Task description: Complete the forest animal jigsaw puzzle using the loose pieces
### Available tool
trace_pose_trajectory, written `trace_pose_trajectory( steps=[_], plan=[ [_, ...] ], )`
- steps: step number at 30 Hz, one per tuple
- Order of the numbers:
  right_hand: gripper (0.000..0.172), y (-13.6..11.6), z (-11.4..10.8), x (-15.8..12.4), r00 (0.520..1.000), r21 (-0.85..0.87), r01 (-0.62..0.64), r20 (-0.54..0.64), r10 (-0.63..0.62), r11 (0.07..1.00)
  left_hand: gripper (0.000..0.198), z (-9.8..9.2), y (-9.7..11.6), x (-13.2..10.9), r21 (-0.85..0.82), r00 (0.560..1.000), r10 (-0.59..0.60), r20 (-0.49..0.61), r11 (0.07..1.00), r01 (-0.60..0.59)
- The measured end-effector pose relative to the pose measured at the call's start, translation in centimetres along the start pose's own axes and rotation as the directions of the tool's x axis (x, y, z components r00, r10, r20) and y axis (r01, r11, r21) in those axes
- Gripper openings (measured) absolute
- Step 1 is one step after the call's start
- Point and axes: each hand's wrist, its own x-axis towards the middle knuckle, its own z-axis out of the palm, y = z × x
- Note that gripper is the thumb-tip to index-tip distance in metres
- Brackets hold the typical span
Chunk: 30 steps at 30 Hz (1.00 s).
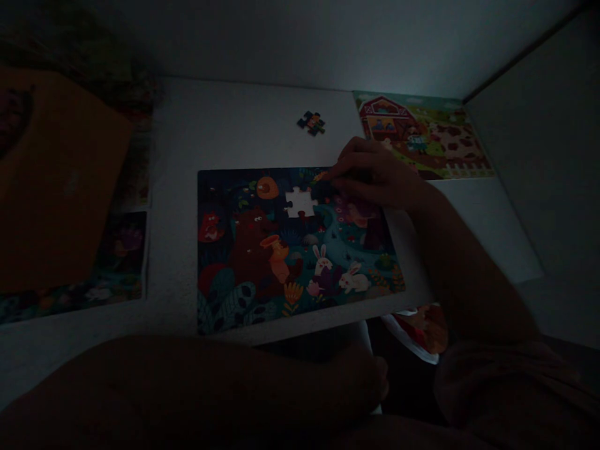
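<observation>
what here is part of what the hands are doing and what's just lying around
In use:
right-hand grip, at the top edge of the forest jigsaw puzzle, which has a gap
loose joined pieces, above the puzzle

Lying about:
left-hand grip, below the table edge
farm jigsaw puzzle
orange board
dark picture board
white table

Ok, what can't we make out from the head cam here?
Head view only:
- Right hand: fingertips too dark to show whether they hold a piece.
- Forest jigsaw puzzle: upper right part hidden by the right hand.
- Left hand: in deep shadow below the white table; grip unclear.
- Loose puzzle pieces: too small to read their picture.
- Orange board: cut off by the left edge.
</observation>
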Motion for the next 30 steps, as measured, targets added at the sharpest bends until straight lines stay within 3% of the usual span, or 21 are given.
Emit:
trace_pose_trajectory(
  steps=[4,9,13,19,24,30],
  plan=[
    [0.032,0.3,-0.3,0.0,0.998,-0.063,-0.03,-0.062,0.026,0.998,0.035,0.3,-0.1,0.2,0.003,1.0,0.005,-0.006,1.0,-0.005],
    [0.037,0.7,0.5,0.0,1.0,0.009,-0.003,-0.002,0.003,1.0,0.027,0.4,-0.4,0.4,0.063,0.996,0.093,-0.008,0.994,-0.093],
    [0.037,0.4,0.6,0.0,0.997,0.026,0.013,0.081,-0.015,1.0,0.03,-0.5,-0.6,0.3,0.052,0.993,0.121,0.009,0.991,-0.121],
    [0.039,0.3,0.6,0.1,0.997,-0.002,-0.036,0.065,0.036,0.999,0.03,-1.5,-0.7,-0.1,0.02,0.993,0.114,0.041,0.993,-0.114],
    [0.041,1.7,0.8,-0.3,0.997,-0.038,-0.043,-0.067,0.041,0.998,0.028,-0.3,-0.7,0.1,0.12,0.99,0.144,0.002,0.982,-0.143],
    [0.048,4.3,0.7,-1.2,0.963,-0.14,-0.129,-0.255,0.09,0.982,0.035,-0.7,-1.5,0.8,0.149,0.976,0.196,0.091,0.967,-0.208]
  ],
)
